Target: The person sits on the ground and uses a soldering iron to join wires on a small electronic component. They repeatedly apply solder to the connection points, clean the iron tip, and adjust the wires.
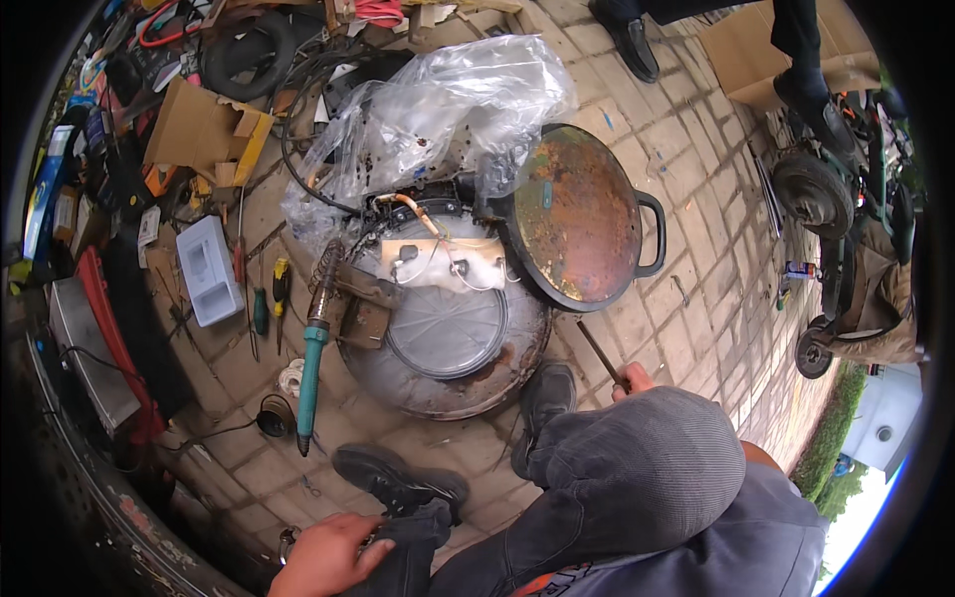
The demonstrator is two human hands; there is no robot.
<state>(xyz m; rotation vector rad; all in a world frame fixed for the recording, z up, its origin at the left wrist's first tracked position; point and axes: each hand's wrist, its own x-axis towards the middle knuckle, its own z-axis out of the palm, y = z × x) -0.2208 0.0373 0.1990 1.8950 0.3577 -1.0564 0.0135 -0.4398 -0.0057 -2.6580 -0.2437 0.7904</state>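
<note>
My right hand (634, 380), partly hidden by my knee, is closed on a thin dark rod (600, 350) pointing at the pan. My left hand (328, 552) rests by my trouser leg, its thumb apart from the fingers; its underside is hidden. In front of my shoes lies an opened round electric griddle: a grey metal base (448, 333) with white padding (453, 267) and wires, and a rusty-stained pan (582, 214) with a black handle, tilted against it. A soldering iron (311, 368) with a teal handle leans across a coil holder at the base's left.
Clear plastic sheeting (448, 109) lies behind the base. Screwdrivers (280, 284), a pale plastic tray (209, 271) and an opened cardboard box (204, 134) are at left, beside piled tools. Another person's shoes (637, 50) and a wheeled machine (816, 194) stand at right.
</note>
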